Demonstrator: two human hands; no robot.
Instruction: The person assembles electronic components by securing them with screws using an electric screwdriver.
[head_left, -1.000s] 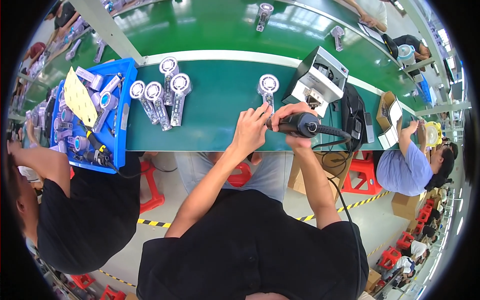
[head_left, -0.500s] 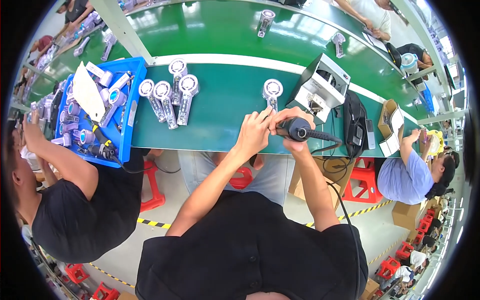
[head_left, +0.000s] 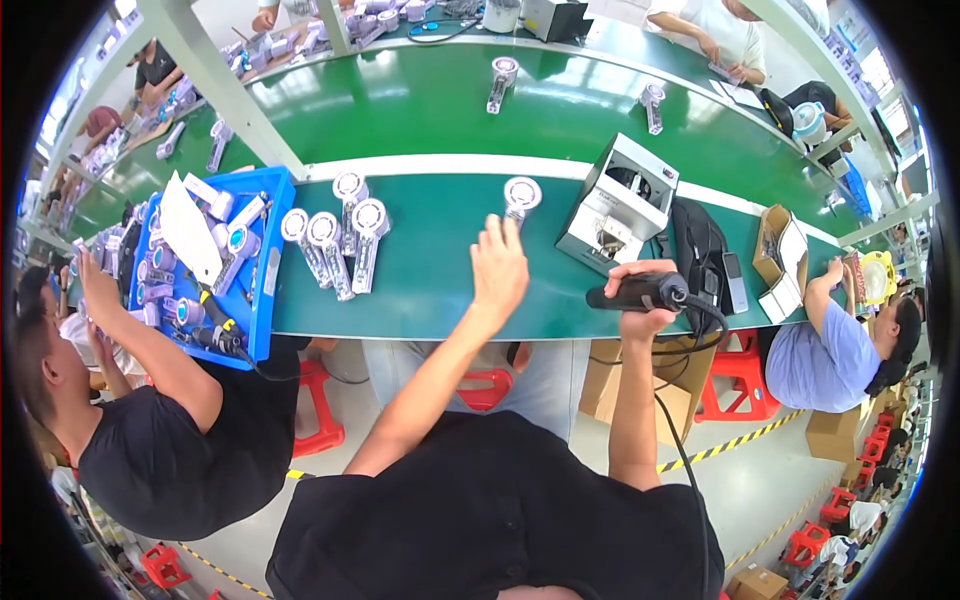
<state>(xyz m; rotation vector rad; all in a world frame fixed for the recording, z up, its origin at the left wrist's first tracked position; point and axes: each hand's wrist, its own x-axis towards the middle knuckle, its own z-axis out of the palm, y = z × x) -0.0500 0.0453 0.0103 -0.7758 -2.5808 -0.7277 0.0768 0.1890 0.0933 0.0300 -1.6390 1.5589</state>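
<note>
My left hand (head_left: 499,268) reaches over the green bench (head_left: 430,262), its fingers closed over the handle end of a handheld fan (head_left: 522,193). That fan lies flat, with its round white head toward the far side and a clear-looking handle. Away to the right, my right hand (head_left: 645,300) is wrapped round a black electric screwdriver (head_left: 632,292). The tool lies sideways in the fist, and its cable runs from the right end down past my right arm. Left of my hands, several similar fans (head_left: 368,225) lie together on the bench. My fingers hide the lower handle.
A blue bin (head_left: 268,262) of fan parts and another corded tool stands at the left. A grey metal machine (head_left: 622,200), a black bag (head_left: 695,240) and an open carton (head_left: 775,250) stand right. Co-workers sit on both sides; fans lie on the green surface beyond.
My right hand has drawn the screwdriver away from the fan to the right and tipped it sideways. My left hand stays at the fan's handle. The view has shifted, showing more of the far side.
</note>
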